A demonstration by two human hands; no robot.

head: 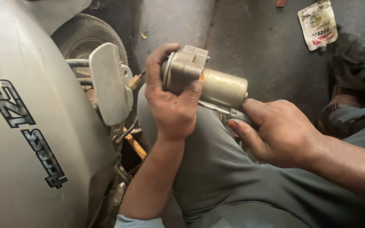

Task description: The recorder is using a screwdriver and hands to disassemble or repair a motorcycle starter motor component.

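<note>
A dull, grimy metal starter motor (208, 80), a smooth cylinder with a blocky cast end, is being gripped around that end by the left hand (172, 95), wrist bent upward over the grey-trousered knee (216, 169). The right hand (275, 131) is clenching a slim metal tool (216, 109) beneath the cylinder. A crumpled white pouch (317, 23) with red markings is lying on the dark floor, top right, while the silver scooter panel (26, 126) is filling the left.

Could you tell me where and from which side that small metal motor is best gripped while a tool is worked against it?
Grip the motor at its blocky flanged end, coming from the left as the left hand does. The flats there probably resist twisting, and the smooth round body stays free for the tool in the right hand.
</note>
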